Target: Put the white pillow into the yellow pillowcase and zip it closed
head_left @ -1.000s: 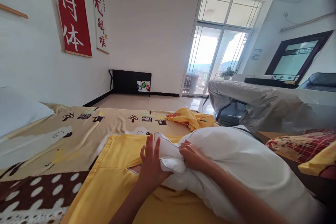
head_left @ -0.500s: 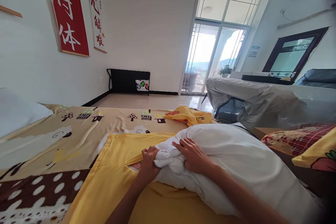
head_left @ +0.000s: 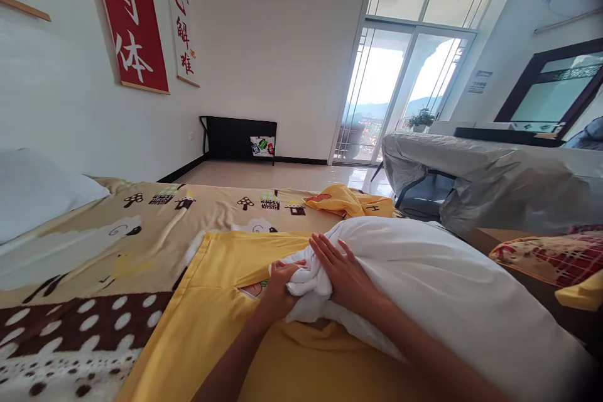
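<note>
A person's two hands work on a puffy white bundle (head_left: 438, 289) lying on a yellow cover (head_left: 198, 333), which is spread over a patterned blanket (head_left: 160, 220). The left hand (head_left: 279, 295) grips the bundle's bunched, twisted end. The right hand (head_left: 346, 279) — fingers extended, not clenched — presses against the bundle just beside it. A crumpled yellow cloth (head_left: 348, 201) lies beyond, on the blanket; a white pillow (head_left: 42, 191) sits far left.
</note>
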Available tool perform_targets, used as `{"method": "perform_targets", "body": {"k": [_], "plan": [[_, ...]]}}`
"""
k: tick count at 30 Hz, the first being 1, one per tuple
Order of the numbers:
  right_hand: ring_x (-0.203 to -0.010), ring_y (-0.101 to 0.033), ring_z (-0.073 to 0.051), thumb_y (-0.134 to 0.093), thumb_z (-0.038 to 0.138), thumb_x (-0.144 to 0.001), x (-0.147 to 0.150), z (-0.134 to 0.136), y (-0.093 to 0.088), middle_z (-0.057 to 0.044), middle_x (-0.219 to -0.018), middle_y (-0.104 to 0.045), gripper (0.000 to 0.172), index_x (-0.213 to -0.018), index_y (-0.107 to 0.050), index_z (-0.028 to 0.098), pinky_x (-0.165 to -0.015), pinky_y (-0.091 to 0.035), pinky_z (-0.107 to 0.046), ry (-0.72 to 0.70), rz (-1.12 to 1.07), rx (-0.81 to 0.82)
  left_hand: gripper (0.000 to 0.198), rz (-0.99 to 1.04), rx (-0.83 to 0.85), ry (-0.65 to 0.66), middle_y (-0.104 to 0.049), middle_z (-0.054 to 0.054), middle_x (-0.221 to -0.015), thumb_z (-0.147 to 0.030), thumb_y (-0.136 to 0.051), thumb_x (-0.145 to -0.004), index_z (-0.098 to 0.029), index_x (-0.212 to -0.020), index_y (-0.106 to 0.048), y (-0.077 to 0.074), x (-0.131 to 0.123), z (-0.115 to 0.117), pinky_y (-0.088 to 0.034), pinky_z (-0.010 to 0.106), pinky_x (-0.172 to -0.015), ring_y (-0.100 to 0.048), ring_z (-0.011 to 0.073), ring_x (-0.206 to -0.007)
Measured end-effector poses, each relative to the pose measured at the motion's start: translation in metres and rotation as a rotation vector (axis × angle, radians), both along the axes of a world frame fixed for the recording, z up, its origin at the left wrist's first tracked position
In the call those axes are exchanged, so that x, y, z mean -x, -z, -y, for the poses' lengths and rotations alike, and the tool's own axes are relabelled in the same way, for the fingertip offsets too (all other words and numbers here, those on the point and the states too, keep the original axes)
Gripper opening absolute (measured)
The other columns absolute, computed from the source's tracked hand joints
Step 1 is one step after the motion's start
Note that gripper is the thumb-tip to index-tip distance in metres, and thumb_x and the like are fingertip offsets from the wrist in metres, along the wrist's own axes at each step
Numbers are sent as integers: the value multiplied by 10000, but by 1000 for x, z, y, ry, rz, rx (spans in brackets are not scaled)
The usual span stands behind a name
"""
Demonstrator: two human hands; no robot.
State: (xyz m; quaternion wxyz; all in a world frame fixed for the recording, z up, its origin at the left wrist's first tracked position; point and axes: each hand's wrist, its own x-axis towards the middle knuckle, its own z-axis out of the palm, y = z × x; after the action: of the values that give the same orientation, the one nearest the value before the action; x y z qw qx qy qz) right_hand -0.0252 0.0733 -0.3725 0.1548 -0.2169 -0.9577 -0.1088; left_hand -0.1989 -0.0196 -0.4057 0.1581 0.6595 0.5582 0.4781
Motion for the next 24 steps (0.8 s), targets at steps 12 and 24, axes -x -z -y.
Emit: {"method": "perform_targets", "body": {"k": [12, 24], "plan": [[-971, -596, -271, -597, 254, -703, 0, -22, -2, -115, -1056, -681, 482, -1175, -591, 158, -960, -355, -428, -161, -114, 184, 800, -118, 248, 175, -498, 142, -1410, -443, -726, -669, -159, -1368, -460, -29, 31, 16, -283, 462, -1113, -446, 316, -1290], [-948, -642, -265, -544, 206, -699, 3, -40, -11, -96, -1030, -717, 433, -1107, -691, 209, -823, -469, -363, -160, -147, 205, 476, -481, 505, -78, -399, 92, -1493, -82, -453, -719, -234, -1140, -616, 20, 67, -1, -241, 575, -1106, -286, 262, -1415]]}}
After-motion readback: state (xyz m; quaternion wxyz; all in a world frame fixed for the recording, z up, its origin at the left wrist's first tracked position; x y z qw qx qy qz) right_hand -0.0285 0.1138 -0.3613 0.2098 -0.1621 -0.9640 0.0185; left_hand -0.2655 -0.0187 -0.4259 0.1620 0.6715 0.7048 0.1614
